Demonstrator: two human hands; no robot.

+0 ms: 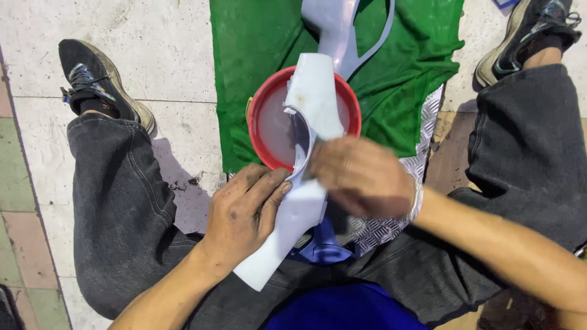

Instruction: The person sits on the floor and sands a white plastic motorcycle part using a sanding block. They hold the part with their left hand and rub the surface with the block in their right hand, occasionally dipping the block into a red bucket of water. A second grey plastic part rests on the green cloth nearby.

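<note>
**Rubbing down a white panel over a red water bucket**

The person sits on the tiled floor (171,55) with legs spread, holding a long white curved plastic panel (312,104) across the round red plastic bucket (260,110), which stands between the knees and holds cloudy water. The near end of the panel rests towards the lap; its far end lies over the bucket's right half.

The left hand (244,211) steadies the near part of the panel, fingers curled over its left edge and pinching it. The right hand (361,177) presses down on the middle of the panel just near of the bucket rim; it is blurred, and I cannot tell whether its grip is spread flat or pressed together on something small.

To my eye the work goes best if the left hand holds the panel firm against the bucket rim so it does not rock, while the right keeps even pressure along the curve rather than digging at one spot. The panel looks thin and may flex near its cut-out.

A green cloth (422,67) lies spread on the far side under a second pale grey panel (336,24), with a strip of ribbed metal sheet (428,122) at the right.
</note>
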